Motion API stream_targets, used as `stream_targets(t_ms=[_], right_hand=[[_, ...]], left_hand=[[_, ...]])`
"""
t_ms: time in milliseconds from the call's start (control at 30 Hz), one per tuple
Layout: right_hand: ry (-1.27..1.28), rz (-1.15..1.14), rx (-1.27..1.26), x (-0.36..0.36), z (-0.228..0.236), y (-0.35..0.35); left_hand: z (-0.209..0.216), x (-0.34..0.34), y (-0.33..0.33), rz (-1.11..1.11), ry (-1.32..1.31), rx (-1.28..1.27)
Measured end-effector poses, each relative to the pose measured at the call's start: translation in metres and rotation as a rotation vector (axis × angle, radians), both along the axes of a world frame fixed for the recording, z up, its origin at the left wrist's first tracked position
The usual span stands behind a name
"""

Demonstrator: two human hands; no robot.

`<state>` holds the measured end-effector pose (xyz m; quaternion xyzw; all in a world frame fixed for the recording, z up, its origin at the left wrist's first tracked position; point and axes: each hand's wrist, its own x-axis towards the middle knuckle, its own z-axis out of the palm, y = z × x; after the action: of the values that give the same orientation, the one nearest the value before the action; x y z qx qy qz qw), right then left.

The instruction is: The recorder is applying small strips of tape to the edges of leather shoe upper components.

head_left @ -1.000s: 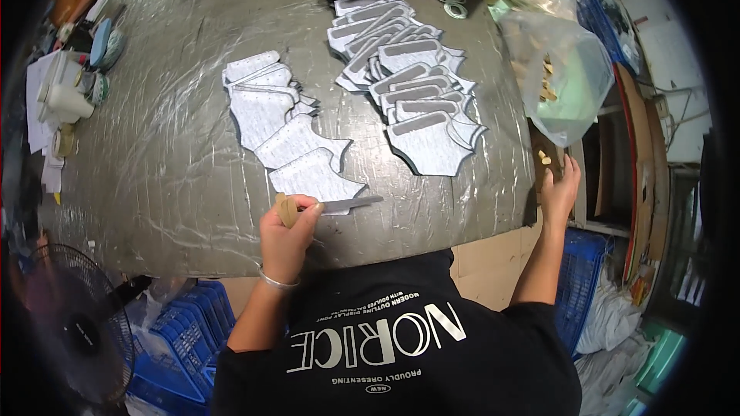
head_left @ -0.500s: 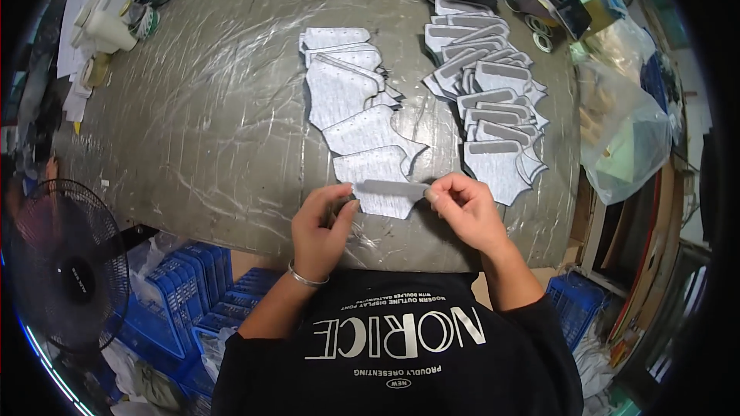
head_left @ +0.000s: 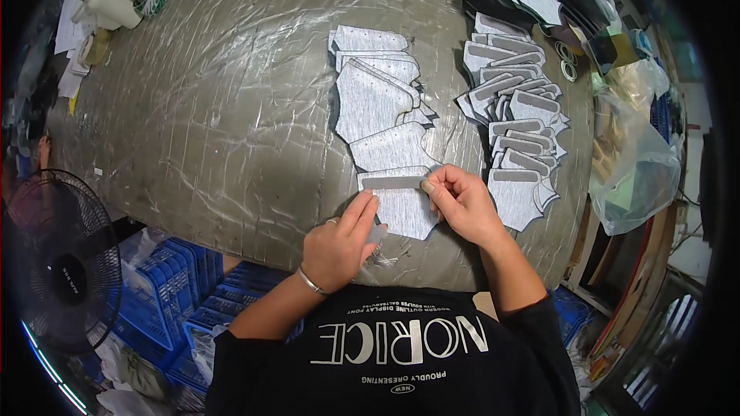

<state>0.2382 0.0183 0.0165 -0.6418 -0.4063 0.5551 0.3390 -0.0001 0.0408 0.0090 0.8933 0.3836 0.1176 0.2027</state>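
A narrow grey strip (head_left: 395, 182) lies along the upper edge of the nearest pale grey fabric-like cut piece (head_left: 406, 214). My right hand (head_left: 465, 206) pinches the strip's right end between thumb and forefinger. Against its left end rest the outstretched fingertips of my left hand (head_left: 337, 245). A small pale grey piece (head_left: 377, 236) shows between that hand's thumb and fingers; its kind is unclear. Beyond my hands, a column of overlapping pale cut pieces (head_left: 375, 100) shows rows of small dots but no strips.
On the right lies a column of similar cut pieces with grey strips (head_left: 515, 199), beside a clear plastic bag (head_left: 644, 177). White containers (head_left: 112, 4) and tape rolls stand far left. A black fan (head_left: 65, 262) and blue crates (head_left: 166, 285) are below the table's left edge.
The strip, held above the cut piece before, now lies on its upper edge. My left fingers have straightened onto the strip's left end. The whole view has shifted slightly.
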Motion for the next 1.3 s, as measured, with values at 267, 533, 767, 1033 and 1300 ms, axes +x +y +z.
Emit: stream_targets(t_ms=[267, 533, 767, 1033, 1300], right_hand=[[-0.034, -0.052, -0.052, -0.002, -0.002, 0.004], [-0.051, -0.067, -0.085, -0.001, -0.004, 0.008], [-0.121, -0.113, -0.098, -0.003, -0.004, 0.009], [-0.246, -0.102, -0.069, -0.004, -0.01, 0.01], [-0.746, -0.032, 0.08, -0.006, 0.009, 0.016]], left_hand=[[-0.001, 0.001, 0.001, 0.019, -0.03, 0.002], [-0.003, 0.004, 0.004, 0.006, -0.041, 0.022], [-0.002, 0.006, 0.004, 0.01, -0.021, 0.059], [-0.001, 0.01, 0.004, 0.014, 0.02, 0.082], [-0.001, 0.01, 0.003, 0.0, 0.018, 0.1]])
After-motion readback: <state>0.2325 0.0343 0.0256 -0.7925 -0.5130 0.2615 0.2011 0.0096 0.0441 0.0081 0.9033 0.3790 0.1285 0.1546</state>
